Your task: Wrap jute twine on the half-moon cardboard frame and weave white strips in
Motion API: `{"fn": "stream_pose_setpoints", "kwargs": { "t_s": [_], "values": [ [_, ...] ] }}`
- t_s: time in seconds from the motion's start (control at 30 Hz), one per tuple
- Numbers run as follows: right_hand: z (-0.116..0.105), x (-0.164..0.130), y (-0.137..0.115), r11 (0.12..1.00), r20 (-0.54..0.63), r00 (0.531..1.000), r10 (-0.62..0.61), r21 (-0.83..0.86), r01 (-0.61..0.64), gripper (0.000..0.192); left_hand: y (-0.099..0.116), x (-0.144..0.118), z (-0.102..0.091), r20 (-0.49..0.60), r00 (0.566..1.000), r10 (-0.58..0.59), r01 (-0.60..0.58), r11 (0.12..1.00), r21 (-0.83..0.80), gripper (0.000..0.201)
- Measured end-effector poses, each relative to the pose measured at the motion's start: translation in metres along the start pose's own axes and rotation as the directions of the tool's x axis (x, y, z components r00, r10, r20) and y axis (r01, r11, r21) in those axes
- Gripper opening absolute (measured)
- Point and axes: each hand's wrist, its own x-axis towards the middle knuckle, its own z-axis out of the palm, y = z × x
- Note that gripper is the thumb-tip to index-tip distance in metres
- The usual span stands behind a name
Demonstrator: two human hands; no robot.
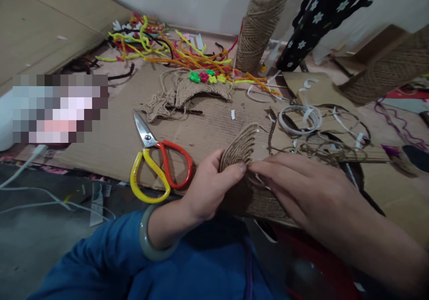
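My left hand (209, 186) grips a curved piece covered in wound jute twine (239, 146), thumb on its front face. My right hand (301, 188) lies flat over the lower part of the same piece, its fingertips meeting the left thumb. The piece rests over a sheet of corrugated cardboard (110, 139). Just left of my left hand lie scissors (157, 159) with one yellow and one red handle, blades shut and pointing away. A grey bangle sits on my left wrist.
A finished jute shape with small felt flowers (203, 88) lies further back. Behind it is a tangle of coloured pipe cleaners (167, 50). Two big twine spools (259, 23) (389, 70) stand at back and right. White tape rings and strips (300, 119) litter the right.
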Motion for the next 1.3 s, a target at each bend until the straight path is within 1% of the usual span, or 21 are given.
{"fn": "stream_pose_setpoints", "kwargs": {
  "t_s": [0.07, 0.13, 0.2, 0.27, 0.37, 0.43, 0.6, 0.77, 0.83, 0.93, 1.0, 1.07, 1.17, 1.3],
  "values": [
    [0.002, 0.0, 0.001, 0.999, 0.027, 0.999, 0.018, 0.031, -0.019, 0.024, 0.001, 0.0, 0.0, -0.011, 1.0, -0.002, 0.003, 1.0, 0.024, 0.022],
    [0.002, 0.001, 0.002, 0.999, 0.025, 0.999, 0.02, 0.047, -0.021, 0.023, 0.001, 0.0, 0.001, -0.033, 0.999, -0.006, 0.008, 0.999, 0.044, 0.024],
    [0.0, 0.002, 0.003, 0.998, 0.002, 1.0, 0.027, 0.06, -0.027, 0.022, 0.002, 0.0, 0.002, -0.051, 0.999, -0.005, 0.008, 0.998, 0.06, 0.023],
    [-0.002, 0.004, 0.005, 0.996, -0.039, 0.997, 0.065, 0.056, -0.063, 0.018, 0.002, 0.0, 0.003, -0.057, 0.998, -0.004, 0.009, 0.997, 0.075, 0.022],
    [-0.002, 0.008, 0.008, 0.992, -0.089, 0.988, 0.123, 0.008, -0.123, 0.014, 0.002, 0.0, 0.003, -0.051, 0.999, -0.008, 0.012, 0.996, 0.087, 0.021],
    [-0.001, 0.01, 0.009, 0.992, -0.106, 0.987, 0.124, -0.026, -0.127, 0.015, 0.002, 0.0, 0.003, -0.039, 0.999, -0.012, 0.016, 0.996, 0.083, 0.022],
    [0.002, 0.01, 0.01, 0.994, -0.11, 0.993, 0.032, -0.105, -0.044, 0.014, 0.002, 0.0, 0.001, -0.016, 1.0, -0.02, 0.022, 0.996, 0.089, 0.02],
    [0.001, 0.01, 0.011, 0.978, -0.164, 0.979, -0.122, -0.188, 0.09, 0.008, 0.001, 0.001, -0.002, 0.013, 1.0, -0.025, 0.023, 0.995, 0.099, 0.017],
    [0.001, 0.011, 0.011, 0.97, -0.175, 0.973, -0.152, -0.214, 0.113, 0.007, 0.0, 0.001, -0.003, 0.027, 0.999, -0.022, 0.02, 0.995, 0.097, 0.018],
    [0.002, 0.012, 0.01, 0.967, -0.188, 0.969, -0.161, -0.227, 0.117, 0.007, -0.001, 0.001, -0.004, 0.029, 0.999, -0.021, 0.018, 0.995, 0.102, 0.015],
    [0.003, 0.012, 0.009, 0.971, -0.181, 0.973, -0.144, -0.216, 0.104, 0.007, -0.001, 0.001, -0.004, 0.025, 0.999, -0.02, 0.017, 0.993, 0.114, 0.013],
    [0.004, 0.012, 0.007, 0.979, -0.162, 0.981, -0.102, -0.193, 0.07, 0.008, -0.001, 0.001, -0.004, 0.022, 1.0, -0.02, 0.017, 0.992, 0.121, 0.014],
    [0.002, 0.011, 0.006, 0.989, -0.131, 0.991, -0.038, -0.149, 0.018, 0.014, 0.0, 0.0, -0.003, 0.023, 0.999, -0.027, 0.025, 0.994, 0.108, 0.02],
    [0.001, 0.01, 0.003, 0.991, -0.109, 0.993, 0.038, -0.127, -0.052, 0.02, -0.001, 0.0, -0.002, 0.028, 0.999, -0.028, 0.025, 0.993, 0.113, 0.02]
  ]
}}
